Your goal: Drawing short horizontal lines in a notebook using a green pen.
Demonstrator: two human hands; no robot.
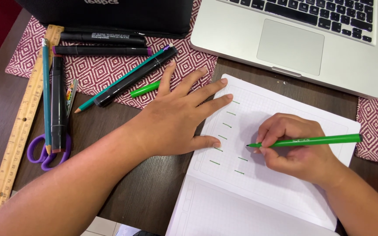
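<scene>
An open notebook (281,109) with grid paper lies on the dark wooden table. Short green dashes (226,126) run down its upper page in a column, with a second short column beside it. My right hand (296,150) grips a green felt-tip pen (311,141), tip touching the page at the second column. My left hand (178,116) lies flat with fingers spread, fingertips and thumb pressing the left edge of the page. A green pen cap (145,89) lies just beyond the left hand.
A silver laptop (294,39) sits beyond the notebook. To the left are a wooden ruler (20,126), purple scissors (44,153), several black markers (57,105), teal pencils (119,81) and a black case (114,15) on a red patterned mat (97,70).
</scene>
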